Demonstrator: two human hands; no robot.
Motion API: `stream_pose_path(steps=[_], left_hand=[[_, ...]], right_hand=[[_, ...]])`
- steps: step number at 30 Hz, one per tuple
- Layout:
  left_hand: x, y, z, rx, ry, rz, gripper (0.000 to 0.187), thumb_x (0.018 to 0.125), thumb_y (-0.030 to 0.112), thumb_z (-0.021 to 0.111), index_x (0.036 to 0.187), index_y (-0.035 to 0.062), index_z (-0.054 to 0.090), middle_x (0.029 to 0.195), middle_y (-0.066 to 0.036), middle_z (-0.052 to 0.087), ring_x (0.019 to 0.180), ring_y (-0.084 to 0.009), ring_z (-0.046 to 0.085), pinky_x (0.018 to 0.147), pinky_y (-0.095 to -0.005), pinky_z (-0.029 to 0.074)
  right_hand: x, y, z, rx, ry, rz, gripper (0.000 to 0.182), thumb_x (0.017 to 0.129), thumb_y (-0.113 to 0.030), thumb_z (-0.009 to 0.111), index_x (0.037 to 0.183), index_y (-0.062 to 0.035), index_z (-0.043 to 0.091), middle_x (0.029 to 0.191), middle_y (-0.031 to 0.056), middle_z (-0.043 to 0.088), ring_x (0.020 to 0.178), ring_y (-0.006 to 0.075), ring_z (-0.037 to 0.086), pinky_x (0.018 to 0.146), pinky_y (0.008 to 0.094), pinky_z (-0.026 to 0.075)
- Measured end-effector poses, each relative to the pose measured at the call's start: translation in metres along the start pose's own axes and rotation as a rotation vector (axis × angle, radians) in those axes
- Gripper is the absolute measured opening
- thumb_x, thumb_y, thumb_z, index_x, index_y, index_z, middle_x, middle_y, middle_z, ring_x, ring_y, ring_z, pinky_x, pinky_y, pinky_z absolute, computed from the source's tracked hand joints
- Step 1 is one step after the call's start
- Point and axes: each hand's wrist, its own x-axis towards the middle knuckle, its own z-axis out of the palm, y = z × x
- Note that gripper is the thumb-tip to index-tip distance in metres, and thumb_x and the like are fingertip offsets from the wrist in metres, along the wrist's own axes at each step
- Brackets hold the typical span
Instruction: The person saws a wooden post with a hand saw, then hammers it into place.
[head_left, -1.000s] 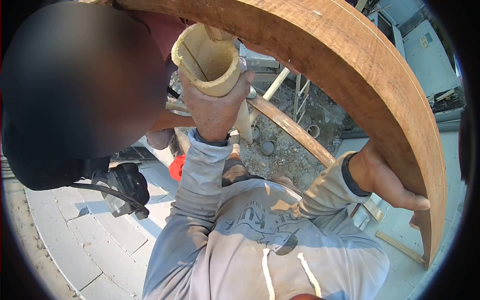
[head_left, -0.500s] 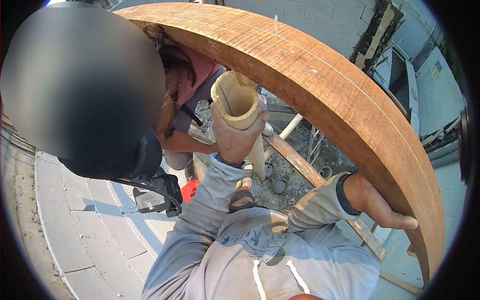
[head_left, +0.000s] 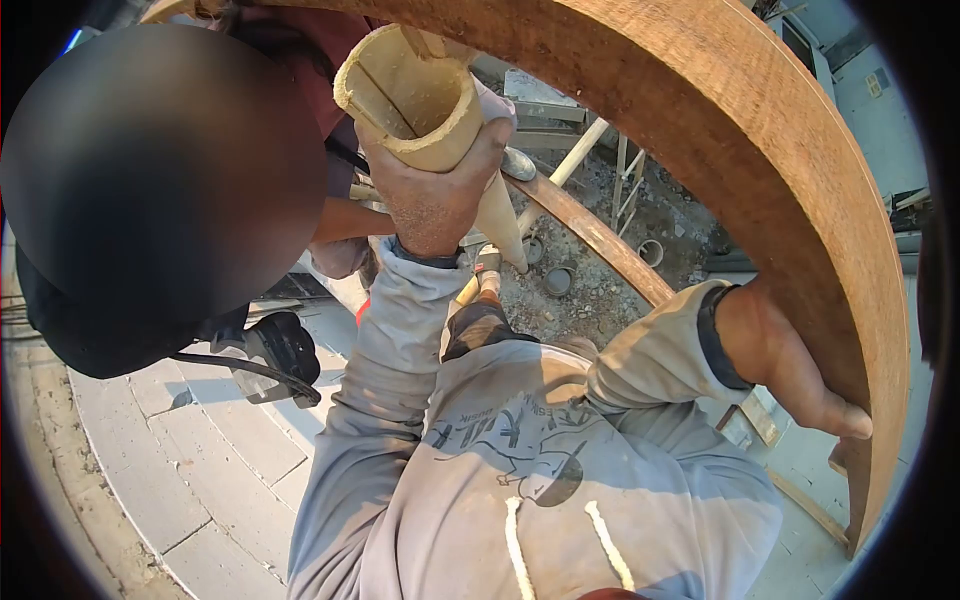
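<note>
My left hand (head_left: 435, 195) is wrapped around a hollow tan pole (head_left: 455, 135) just below its open upper end. The pole's rim looks rough, and a dark slit runs down its inner wall. Its lower part slants down towards the rubble. Above, a thick curved wooden beam (head_left: 690, 110) arches across the view and passes close behind the pole's top. My right hand (head_left: 790, 355) grips the beam's inner side at the right, its thumb pressed along the wood and its other fingers largely hidden.
Close on the left is another person in a dark cap (head_left: 75, 300), one forearm (head_left: 350, 222) reaching towards the pole. A black power tool (head_left: 280, 355) shows below them. Pale blocks (head_left: 220, 470) form a curved surface lower left. A timber plank (head_left: 600, 235) crosses above rubble (head_left: 590, 300).
The view has shifted, so the beam and pole sit higher and look nearer. The other person's head has turned or tilted slightly. Both my hands keep their holds.
</note>
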Motion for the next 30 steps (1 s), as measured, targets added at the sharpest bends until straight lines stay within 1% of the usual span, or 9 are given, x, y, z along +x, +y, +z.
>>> stream_pose_path(steps=[2, 3, 5, 12, 15, 17, 19, 21, 30], left_hand=[[0.0, 0.002, 0.001, -0.011, 0.02, 0.06, 0.07, 0.064, 0.012, 0.086, 0.119, -0.0031, 0.047, 0.108, -0.012, 0.06, 0.093, -0.0189, 0.062, 0.082, -0.0318, 0.052], [0.001, 0.003, 0.003, -0.025, 0.03, 0.12, 0.057, 0.067, 0.004, 0.084, 0.114, -0.004, 0.053, 0.106, -0.012, 0.064, 0.091, -0.0174, 0.064, 0.08, -0.0299, 0.053], [0.003, 0.004, 0.005, 0.005, 0.057, 0.138, 0.057, 0.066, 0.004, 0.084, 0.113, -0.0043, 0.054, 0.105, -0.012, 0.064, 0.09, -0.0174, 0.064, 0.08, -0.0299, 0.053], [0.003, 0.002, 0.004, 0.032, 0.071, 0.114, 0.057, 0.065, 0.006, 0.085, 0.112, -0.005, 0.055, 0.102, -0.012, 0.064, 0.089, -0.0176, 0.064, 0.079, -0.0306, 0.053], [0.003, -0.001, 0.003, 0.047, 0.079, 0.122, 0.055, 0.066, 0.007, 0.084, 0.111, -0.0048, 0.055, 0.101, -0.011, 0.064, 0.088, -0.0177, 0.064, 0.079, -0.0309, 0.053], [0.003, 0.001, 0.003, 0.049, 0.089, 0.12, 0.056, 0.066, 0.007, 0.085, 0.111, -0.0047, 0.055, 0.101, -0.011, 0.064, 0.088, -0.0177, 0.064, 0.079, -0.031, 0.053], [0.001, 0.007, 0.003, 0.051, 0.092, 0.113, 0.056, 0.065, 0.008, 0.085, 0.111, -0.0046, 0.055, 0.101, -0.011, 0.064, 0.088, -0.0177, 0.064, 0.079, -0.0311, 0.053], [0.002, 0.016, 0.0, 0.026, -0.029, -0.116, 0.086, 0.062, 0.016, 0.087, 0.129, -0.0047, 0.037, 0.116, -0.016, 0.057, 0.103, -0.0239, 0.06, 0.09, -0.0359, 0.049], [-0.001, 0.016, -0.002, 0.089, -0.027, -0.027, 0.081, 0.066, 0.017, 0.086, 0.128, -0.0053, 0.038, 0.115, -0.016, 0.058, 0.103, -0.0241, 0.062, 0.087, -0.0359, 0.051]], right_hand=[[-0.002, -0.001, 0.004, 0.078, 0.098, 0.104, 0.056, 0.084, -0.067, 0.041, 0.132, -0.038, 0.045, 0.13, 0.0083, 0.049, 0.118, 0.0299, 0.053, 0.092, 0.0559, 0.046], [-0.002, -0.001, 0.006, 0.077, 0.094, 0.104, 0.056, 0.084, -0.067, 0.041, 0.132, -0.038, 0.045, 0.13, 0.0083, 0.049, 0.118, 0.0299, 0.053, 0.092, 0.0559, 0.046], [-0.002, -0.001, 0.01, -0.005, 0.065, 0.002, 0.039, 0.085, -0.064, 0.041, 0.119, -0.0472, 0.05, 0.123, 0.0036, 0.052, 0.114, 0.0268, 0.055, 0.092, 0.0552, 0.047], [-0.001, -0.005, 0.013, 0.034, 0.056, 0.07, 0.029, 0.082, -0.064, 0.044, 0.104, -0.0481, 0.054, 0.118, -0.0011, 0.053, 0.111, 0.0259, 0.056, 0.088, 0.0546, 0.049], [0.003, -0.003, 0.012, 0.108, 0.063, 0.068, 0.036, 0.082, -0.063, 0.047, 0.109, -0.0421, 0.053, 0.117, 0.001, 0.054, 0.111, 0.0271, 0.057, 0.086, 0.0551, 0.05], [0.006, 0.0, 0.01, 0.041, 0.003, -0.047, 0.056, 0.08, -0.063, 0.052, 0.127, -0.0327, 0.047, 0.123, 0.0089, 0.049, 0.115, 0.0276, 0.054, 0.086, 0.0545, 0.05], [0.005, -0.001, 0.012, 0.023, 0.023, -0.042, 0.057, 0.081, -0.063, 0.051, 0.128, -0.0306, 0.046, 0.124, 0.0103, 0.048, 0.115, 0.0278, 0.054, 0.087, 0.0533, 0.05], [0.003, -0.002, 0.015, -0.005, 0.053, -0.031, 0.061, 0.082, -0.063, 0.05, 0.13, -0.0265, 0.043, 0.126, 0.013, 0.046, 0.116, 0.0283, 0.054, 0.088, 0.0509, 0.051], [-0.006, -0.011, 0.022, 0.009, 0.188, -0.013, 0.078, 0.087, -0.065, 0.045, 0.14, -0.01, 0.032, 0.133, 0.0241, 0.038, 0.118, 0.0301, 0.055, 0.091, 0.0413, 0.053]])
